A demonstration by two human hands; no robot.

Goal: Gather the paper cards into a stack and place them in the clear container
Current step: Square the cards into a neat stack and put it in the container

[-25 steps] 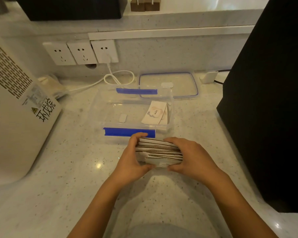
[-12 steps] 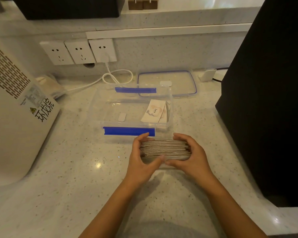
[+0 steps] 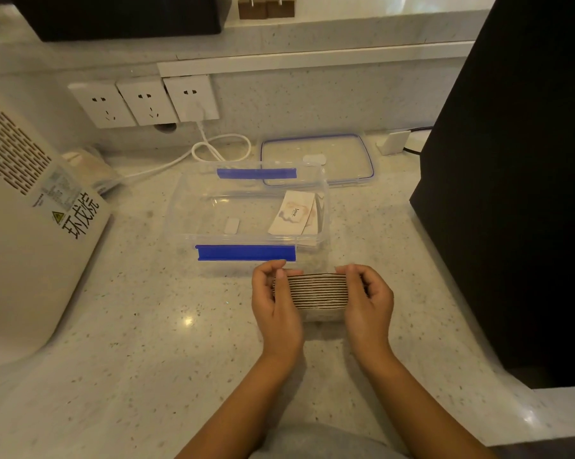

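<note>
A squared stack of paper cards [image 3: 316,291] stands on edge on the speckled counter, just in front of the clear container [image 3: 180,207]. My left hand [image 3: 274,309] presses the stack's left end and my right hand [image 3: 369,303] presses its right end. The container is open, with blue clips on its near and far rims. Inside it, at the right, lie a few cards; the top one [image 3: 294,216] reads "love".
The container's clear lid [image 3: 339,160] lies behind it. A white appliance [image 3: 24,226] stands at the left, a tall black box [image 3: 518,180] at the right. Wall sockets [image 3: 143,102] and a looped white cable [image 3: 220,149] are at the back.
The loose, fanned cards have been squared into a neat stack. Both hands shifted slightly right and now clamp the stack at its two ends.
</note>
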